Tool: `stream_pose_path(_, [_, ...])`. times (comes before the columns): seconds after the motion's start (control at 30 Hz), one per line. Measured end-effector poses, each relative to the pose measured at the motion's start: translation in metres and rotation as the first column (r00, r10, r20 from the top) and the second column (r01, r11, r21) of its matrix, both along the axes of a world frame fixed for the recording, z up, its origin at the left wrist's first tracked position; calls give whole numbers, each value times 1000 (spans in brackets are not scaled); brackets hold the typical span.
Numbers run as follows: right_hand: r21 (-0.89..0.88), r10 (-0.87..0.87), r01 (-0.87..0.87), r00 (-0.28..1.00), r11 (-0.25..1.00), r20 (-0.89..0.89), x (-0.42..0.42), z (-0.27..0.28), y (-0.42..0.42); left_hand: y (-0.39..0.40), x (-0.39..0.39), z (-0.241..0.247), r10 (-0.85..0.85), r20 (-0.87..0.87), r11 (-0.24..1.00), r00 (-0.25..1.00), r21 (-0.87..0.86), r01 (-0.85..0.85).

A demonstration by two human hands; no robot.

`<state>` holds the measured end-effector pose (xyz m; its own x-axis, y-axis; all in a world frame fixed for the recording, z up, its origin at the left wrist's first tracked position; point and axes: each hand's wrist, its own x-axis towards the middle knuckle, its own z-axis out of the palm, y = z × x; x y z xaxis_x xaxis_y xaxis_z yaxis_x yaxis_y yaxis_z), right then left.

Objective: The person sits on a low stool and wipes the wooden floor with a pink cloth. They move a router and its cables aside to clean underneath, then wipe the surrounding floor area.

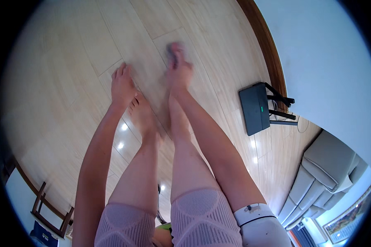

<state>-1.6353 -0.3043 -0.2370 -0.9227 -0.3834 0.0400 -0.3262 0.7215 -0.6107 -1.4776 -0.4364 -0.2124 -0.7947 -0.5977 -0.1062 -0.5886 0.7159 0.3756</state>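
Note:
My left hand (122,85) reaches down beside my bare foot (142,115), palm down over the wood-look floor (74,77), with nothing seen in it. Ahead of my other foot, my right hand (181,69) is stretched out and blurred. Something dark and pinkish shows at its fingers; the blur hides what it is and whether the hand grips it. Ribbed knee sleeves (207,213) cover both my knees.
A black router (255,109) with several antennas lies on the floor at the right, by the brown baseboard (273,58). Beyond it stands a grey sofa (324,166). A wooden chair (37,197) is at the lower left.

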Motion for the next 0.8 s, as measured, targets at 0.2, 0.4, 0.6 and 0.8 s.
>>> stream_pose_path(0.2, [-391,252,-116,915,913,316,-10,19,-18,-17,-26,14,-4,-6,999,1000,50,4])
stream_pose_path(0.4, [-22,-541,552,807,833,-239,-71,29,143,-57,-42,7,-63,1,995,998,-72,63])
stream_pose_path(0.6, [223,-404,435,898,872,-173,-93,-2,42,-86,-75,-9,-145,-11,984,989,-104,143])
stream_pose_path(0.8, [-204,206,-166,959,965,193,-52,5,-70,-70,-128,10,-181,354,980,917,-12,198])
